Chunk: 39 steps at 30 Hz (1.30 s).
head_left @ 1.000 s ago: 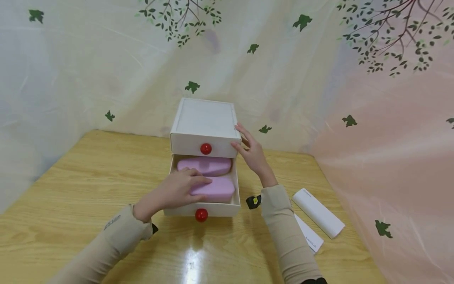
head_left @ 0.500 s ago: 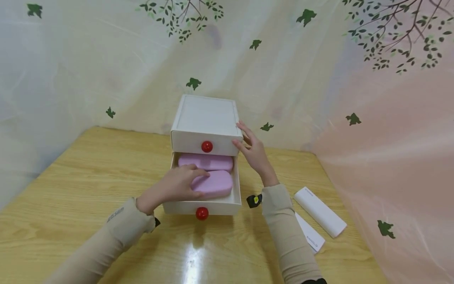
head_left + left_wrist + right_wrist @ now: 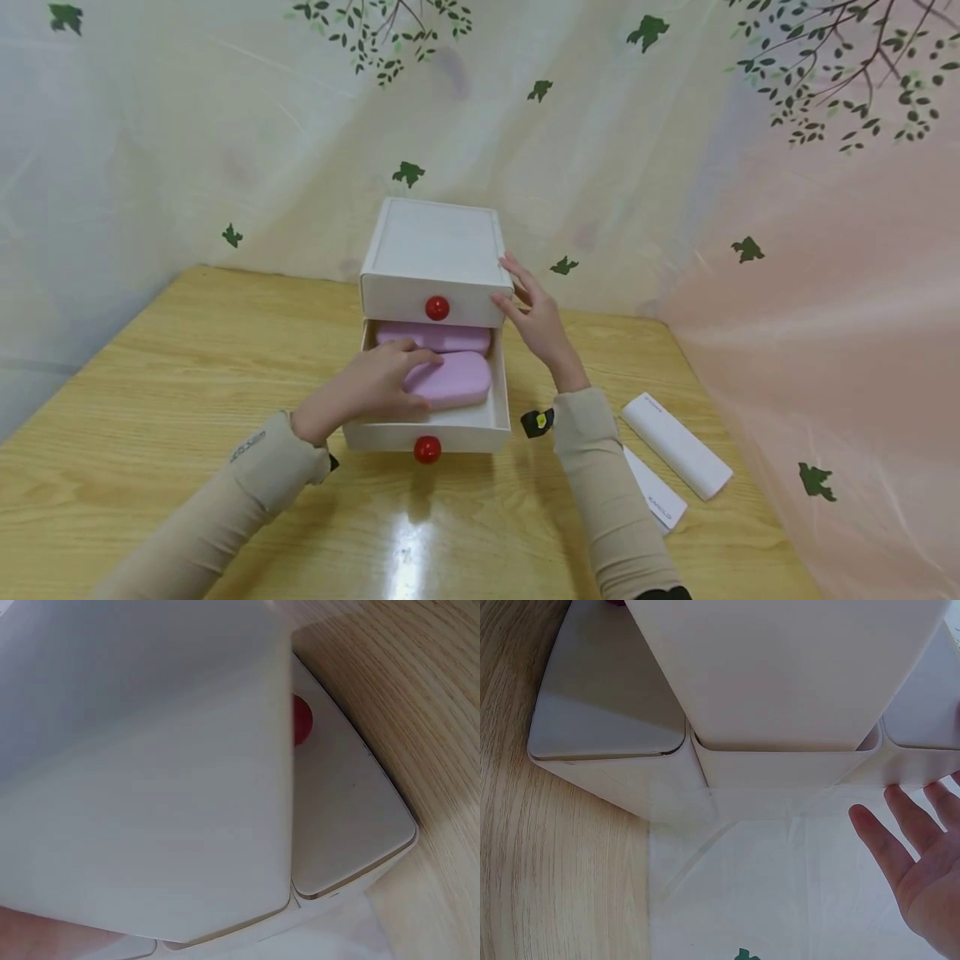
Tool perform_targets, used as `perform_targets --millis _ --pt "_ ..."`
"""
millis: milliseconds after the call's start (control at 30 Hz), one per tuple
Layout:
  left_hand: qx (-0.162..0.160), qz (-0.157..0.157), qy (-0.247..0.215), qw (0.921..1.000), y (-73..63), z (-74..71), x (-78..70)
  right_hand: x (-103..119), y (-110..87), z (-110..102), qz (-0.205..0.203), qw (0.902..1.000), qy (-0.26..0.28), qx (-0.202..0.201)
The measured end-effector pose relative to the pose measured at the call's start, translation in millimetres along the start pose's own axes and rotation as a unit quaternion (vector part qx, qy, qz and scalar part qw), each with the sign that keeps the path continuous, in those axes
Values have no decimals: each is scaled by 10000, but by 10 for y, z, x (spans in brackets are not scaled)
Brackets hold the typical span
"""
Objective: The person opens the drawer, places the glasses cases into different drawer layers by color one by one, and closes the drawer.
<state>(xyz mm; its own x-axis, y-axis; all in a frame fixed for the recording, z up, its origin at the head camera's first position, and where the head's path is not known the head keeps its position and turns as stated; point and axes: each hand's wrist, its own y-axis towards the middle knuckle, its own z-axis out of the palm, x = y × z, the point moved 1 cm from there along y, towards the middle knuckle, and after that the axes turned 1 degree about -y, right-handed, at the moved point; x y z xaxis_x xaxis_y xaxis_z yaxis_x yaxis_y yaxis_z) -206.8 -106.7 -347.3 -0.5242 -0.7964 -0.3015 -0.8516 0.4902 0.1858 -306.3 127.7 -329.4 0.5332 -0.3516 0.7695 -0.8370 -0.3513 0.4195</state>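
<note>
My left grip [image 3: 367,385], half closed, pinches the near case [image 3: 453,380] in the pulled-out drawer [image 3: 472,439]; I judge the case light, stiff, smooth, best taken across its long sides; my right grip [image 3: 542,331], loosely spread, touches the cabinet [image 3: 438,237].

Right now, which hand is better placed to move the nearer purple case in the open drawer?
Probably the left hand: it grips that purple case by its left end, inside the drawer, while the right hand touches the cabinet higher up.
</note>
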Motion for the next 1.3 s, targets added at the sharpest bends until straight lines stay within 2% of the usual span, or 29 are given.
perform_targets --millis 167,400,633,767,900,1000,1133,1300 --pt "-105 17 -142 9998 -9 -1 10 11 -13 0 62 10000 10 3" --pt "-552 326 -282 9975 -88 -92 -45 20 -30 0 162 9998 119 48" --pt "-911 593 -958 9894 -263 -168 -181 10 -27 8 138 9999 65 52" --pt "-1199 733 -1387 9803 -378 -155 -261 11 -23 13 119 9999 21 35" --pt "-1642 1076 -1835 9632 -467 -121 -344 29 -12 4 80 10000 21 27" --pt "-1833 1150 -2231 9505 -537 -88 -394 43 -8 -3 51 10000 17 24" --pt "-1989 896 -2562 9417 -645 -23 -421 35 -6 -2 53 10000 6 34" --pt "-2310 587 -2708 9327 -751 59 -429 21 -12 4 60 10000 45 31"
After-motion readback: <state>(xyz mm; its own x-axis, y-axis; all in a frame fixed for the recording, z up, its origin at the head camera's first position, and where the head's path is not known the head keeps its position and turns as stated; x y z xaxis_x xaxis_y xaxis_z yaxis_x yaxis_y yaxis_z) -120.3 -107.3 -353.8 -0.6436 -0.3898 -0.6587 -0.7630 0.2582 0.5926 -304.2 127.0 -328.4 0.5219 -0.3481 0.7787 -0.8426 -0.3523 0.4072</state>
